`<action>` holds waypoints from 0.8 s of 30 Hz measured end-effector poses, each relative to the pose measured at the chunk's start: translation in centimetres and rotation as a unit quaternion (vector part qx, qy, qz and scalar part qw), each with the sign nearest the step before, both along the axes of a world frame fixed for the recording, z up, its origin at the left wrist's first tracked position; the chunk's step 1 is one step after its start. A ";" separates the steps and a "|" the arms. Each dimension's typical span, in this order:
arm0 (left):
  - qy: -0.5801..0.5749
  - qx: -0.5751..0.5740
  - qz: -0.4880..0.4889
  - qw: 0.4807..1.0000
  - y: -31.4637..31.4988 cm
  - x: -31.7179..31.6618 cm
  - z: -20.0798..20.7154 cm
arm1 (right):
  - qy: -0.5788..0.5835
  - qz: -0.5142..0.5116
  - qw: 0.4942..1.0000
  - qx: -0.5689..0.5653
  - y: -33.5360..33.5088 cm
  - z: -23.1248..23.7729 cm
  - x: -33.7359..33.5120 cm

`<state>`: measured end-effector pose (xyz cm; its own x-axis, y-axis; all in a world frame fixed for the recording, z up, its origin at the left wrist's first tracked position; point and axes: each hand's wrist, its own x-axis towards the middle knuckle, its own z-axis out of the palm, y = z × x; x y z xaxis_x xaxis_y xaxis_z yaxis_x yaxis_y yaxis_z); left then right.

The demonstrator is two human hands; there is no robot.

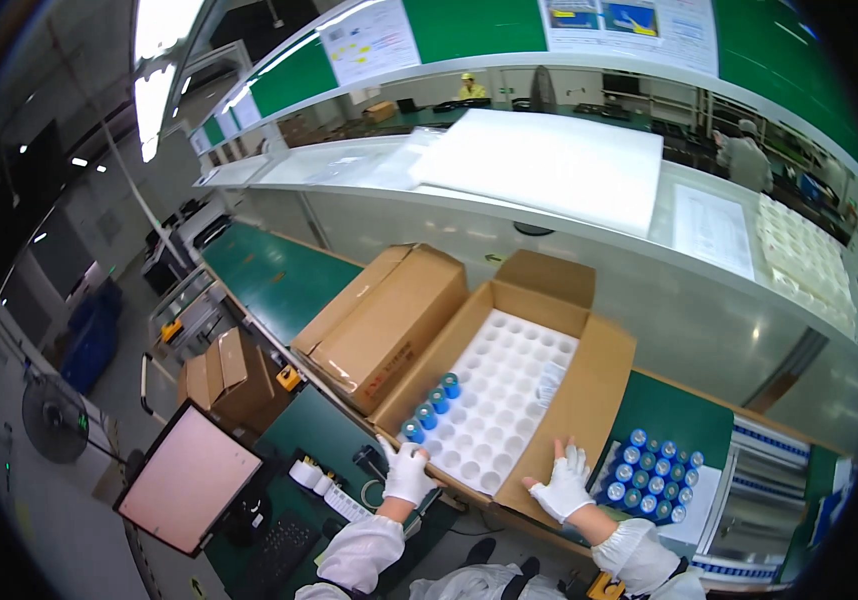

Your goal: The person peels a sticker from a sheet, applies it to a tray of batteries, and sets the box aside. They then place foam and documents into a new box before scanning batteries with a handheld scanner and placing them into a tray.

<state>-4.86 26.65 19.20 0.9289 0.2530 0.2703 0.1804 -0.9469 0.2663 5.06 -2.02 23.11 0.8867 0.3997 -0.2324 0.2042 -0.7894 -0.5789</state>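
An open cardboard box (pixel 419 395) holds a white tray (pixel 489 400) with rows of round pockets. Several blue cylindrical cells (pixel 429 415) stand upright in a row along the tray's left side. My left hand (pixel 409 474), in a white glove, is at the box's front left corner with fingers apart, no object visible in it. My right hand (pixel 562 487), gloved with bare fingertips, lies spread against the box's right flap (pixel 574 425). Right of that hand, a block of upright blue cells (pixel 654 478) stands on the green bench.
A closed cardboard box (pixel 389 320) sits left of the open one. At lower left are a monitor (pixel 189 478) and a keyboard (pixel 284 550). A roller conveyor (pixel 759 500) is at right. White sheets (pixel 549 165) and a pocketed tray (pixel 804 255) lie on the shelf above. Two people work beyond.
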 end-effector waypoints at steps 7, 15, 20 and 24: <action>0.014 -0.037 0.001 0.999 -0.3 -0.4 1.0 | 0.033 -0.256 0.948 0.183 7.5 -7.4 1.4; -0.052 -0.160 -0.065 0.984 1.2 -1.5 1.5 | 0.004 -0.286 0.904 0.317 6.3 -10.8 4.3; -0.208 -0.299 0.025 0.931 9.8 -4.2 3.0 | 0.092 -0.299 0.847 0.429 5.7 -8.8 4.1; -0.272 -0.280 0.186 0.902 17.8 -3.3 3.5 | 0.093 -0.285 0.833 0.465 4.6 -8.5 4.2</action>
<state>-8.18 44.47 22.66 0.5205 0.7578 0.3935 0.1552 -0.5372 0.8291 9.27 2.55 14.57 0.9771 0.0095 -0.2127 -0.2128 0.0807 -0.9738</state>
